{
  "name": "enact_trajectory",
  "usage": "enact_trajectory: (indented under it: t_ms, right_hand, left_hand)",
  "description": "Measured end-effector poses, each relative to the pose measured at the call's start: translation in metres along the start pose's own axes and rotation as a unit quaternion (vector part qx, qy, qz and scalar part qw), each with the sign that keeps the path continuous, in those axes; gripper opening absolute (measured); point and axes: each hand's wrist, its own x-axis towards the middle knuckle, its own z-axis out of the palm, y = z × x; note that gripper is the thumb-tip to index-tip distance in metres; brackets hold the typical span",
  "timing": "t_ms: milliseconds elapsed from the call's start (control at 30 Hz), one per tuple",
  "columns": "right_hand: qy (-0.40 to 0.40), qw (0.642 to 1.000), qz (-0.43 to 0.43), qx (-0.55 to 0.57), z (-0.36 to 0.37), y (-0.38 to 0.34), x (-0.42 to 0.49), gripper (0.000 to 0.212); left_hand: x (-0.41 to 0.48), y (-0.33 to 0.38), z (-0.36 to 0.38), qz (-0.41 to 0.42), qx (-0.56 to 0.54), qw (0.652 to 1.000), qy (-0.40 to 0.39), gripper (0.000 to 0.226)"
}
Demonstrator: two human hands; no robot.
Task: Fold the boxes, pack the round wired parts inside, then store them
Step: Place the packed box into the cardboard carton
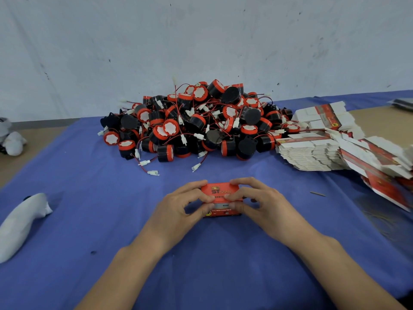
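Black-red parts (196, 121) behind box (220, 193); flat cartons (312, 151) right.

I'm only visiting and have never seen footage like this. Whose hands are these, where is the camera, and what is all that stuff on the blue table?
There is no machine here. These are a person's two bare hands, filmed by one camera worn on the head, looking forward and down. The left hand and right hand both grip a small red box over a blue cloth that covers the table. Behind the box lies a big pile of round black-and-red parts with thin red wires and white plugs. To the right sit stacks of flat, unfolded boxes. At the left edge lies a white bundle; I cannot tell what it is.
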Motion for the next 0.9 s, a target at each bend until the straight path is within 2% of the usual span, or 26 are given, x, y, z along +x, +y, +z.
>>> enact_trajectory:
  t_ms: [100, 200, 300, 400, 533, 633, 733, 800, 900]
  right_hand:
    - [-0.001, 1.000, 0.007, 0.004, 0.000, 0.000, 0.001, 0.015]
    - [-0.024, 0.998, 0.030, 0.040, 0.002, 0.001, 0.003, 0.015]
    - [-0.019, 0.994, 0.052, 0.092, 0.005, 0.001, 0.005, 0.016]
    - [0.035, 0.973, 0.069, 0.216, 0.003, -0.010, 0.009, 0.007]
    - [0.118, 0.935, 0.062, 0.328, 0.004, -0.032, 0.018, 0.028]
    - [0.124, 0.902, 0.085, 0.404, 0.017, -0.045, 0.023, 0.037]
    - [0.116, 0.864, 0.127, 0.473, 0.030, -0.053, 0.027, 0.037]
    - [0.120, 0.858, 0.127, 0.482, 0.035, -0.058, 0.029, 0.035]
    - [0.155, 0.859, 0.110, 0.475, 0.037, -0.061, 0.031, 0.015]
  left_hand:
    - [-0.001, -0.002, 0.001, -0.008, 0.026, 0.999, -0.032, 0.018]
    - [-0.001, -0.003, 0.005, -0.036, 0.020, 0.997, -0.065, 0.027]
    - [0.000, 0.000, 0.006, -0.038, -0.037, 0.998, -0.040, 0.023]
    - [0.003, 0.012, 0.003, -0.055, -0.135, 0.989, -0.018, 0.010]
    - [0.011, 0.038, 0.006, -0.056, -0.238, 0.967, 0.064, 0.015]
    - [0.016, 0.048, 0.017, -0.086, -0.249, 0.958, 0.112, 0.022]
    - [0.021, 0.052, 0.025, -0.119, -0.229, 0.953, 0.158, 0.024]
    - [0.025, 0.054, 0.027, -0.127, -0.236, 0.947, 0.176, 0.024]
    - [0.029, 0.059, 0.028, -0.115, -0.267, 0.939, 0.183, 0.018]
